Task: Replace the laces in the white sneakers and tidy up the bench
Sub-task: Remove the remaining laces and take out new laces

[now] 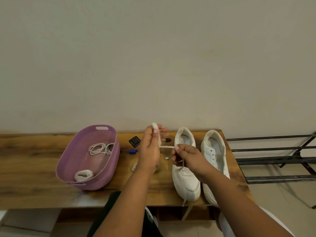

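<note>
A flat white shoelace [165, 146] is stretched above the wooden counter [34, 168], pinched by the left hand [151, 147], where it is looped over the fingers, and by the right hand [186, 156]. Two white leather sneakers [185, 178] are stood side by side at the counter's right end. Coiled white laces [100, 148] are held in the oval purple plastic basket [68, 161] to the left.

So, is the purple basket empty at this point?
No: the purple basket holds coiled white laces near its middle and another white bundle at its near end.
</note>
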